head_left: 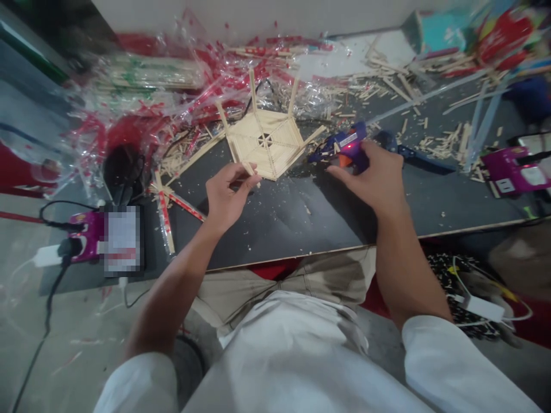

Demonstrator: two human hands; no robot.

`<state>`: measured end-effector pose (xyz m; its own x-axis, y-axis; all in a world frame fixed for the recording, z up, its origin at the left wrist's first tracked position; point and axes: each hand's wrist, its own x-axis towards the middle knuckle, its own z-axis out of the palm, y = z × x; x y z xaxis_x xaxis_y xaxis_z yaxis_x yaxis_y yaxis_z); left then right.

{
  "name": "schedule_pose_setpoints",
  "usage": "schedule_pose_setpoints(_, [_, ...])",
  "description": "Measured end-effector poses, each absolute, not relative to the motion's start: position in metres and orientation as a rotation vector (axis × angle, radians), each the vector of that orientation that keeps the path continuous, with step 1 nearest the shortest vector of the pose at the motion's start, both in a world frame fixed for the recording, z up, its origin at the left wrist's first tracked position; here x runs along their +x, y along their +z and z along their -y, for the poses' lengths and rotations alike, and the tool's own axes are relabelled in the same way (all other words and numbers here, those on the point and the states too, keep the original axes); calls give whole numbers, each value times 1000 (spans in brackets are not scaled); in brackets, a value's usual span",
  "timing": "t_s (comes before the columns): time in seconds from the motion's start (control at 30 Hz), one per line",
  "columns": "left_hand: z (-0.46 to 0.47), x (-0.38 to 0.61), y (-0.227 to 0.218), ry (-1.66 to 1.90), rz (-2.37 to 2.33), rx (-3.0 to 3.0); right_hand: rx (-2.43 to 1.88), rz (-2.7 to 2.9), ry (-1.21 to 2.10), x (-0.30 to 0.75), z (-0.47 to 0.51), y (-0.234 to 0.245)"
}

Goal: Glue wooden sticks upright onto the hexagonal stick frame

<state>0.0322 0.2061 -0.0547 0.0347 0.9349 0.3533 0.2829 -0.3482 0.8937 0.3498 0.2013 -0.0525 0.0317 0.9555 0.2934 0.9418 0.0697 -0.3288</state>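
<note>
Just beyond the left grip (228, 195), the frame (275, 159) of thin sticks is held, its near corner pinched between thumb and fingers; whether its far side is borne by the table (279, 223) cannot be told. To the right of it, the glue gun (355, 136) is met by the fingers of the right grip (383, 178), with the thumb spread past the orange trigger (344, 160); how firmly it is clasped cannot be told.

As only one corner is pinched, the frame could be tipped if the left grip were loosened, and its sticks could be cracked if squeezed hard. Its right-hand stick end lies near the gun's nozzle, so it could be knocked or smeared if the gun were swung left. Should the nozzle be hot, as the red light on the gun suggests, the left grip could be burnt by a careless pass.

Beyond the left grip, crumpled wrappers (142, 109) are heaped, by which the protruding stick ends could be snagged. Beyond the right grip, scraps (450, 140) are strewn, which could be caught in any glue. Just right of that grip, room is taken by a dark blue tool (426, 160). Left of the left grip, red-wrapped sticks (165, 218) are found, then a phone (123, 241).
</note>
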Motion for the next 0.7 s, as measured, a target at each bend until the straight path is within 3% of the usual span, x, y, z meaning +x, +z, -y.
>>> schedule_pose_setpoints(0.23, [-204, 34, -53, 1303, -1228, 1750, -1751, 1763, -16, 355, -204, -41])
schedule_pose_setpoints(0.43, [-203, 33, -51, 1292, -1231, 1805, -1590, 1939, 264, 317, -229, -3])
schedule_pose_setpoints(0.7, [-201, 33, -47, 1261, -1251, 1865, -1462, 2012, 110, 309, -268, -11])
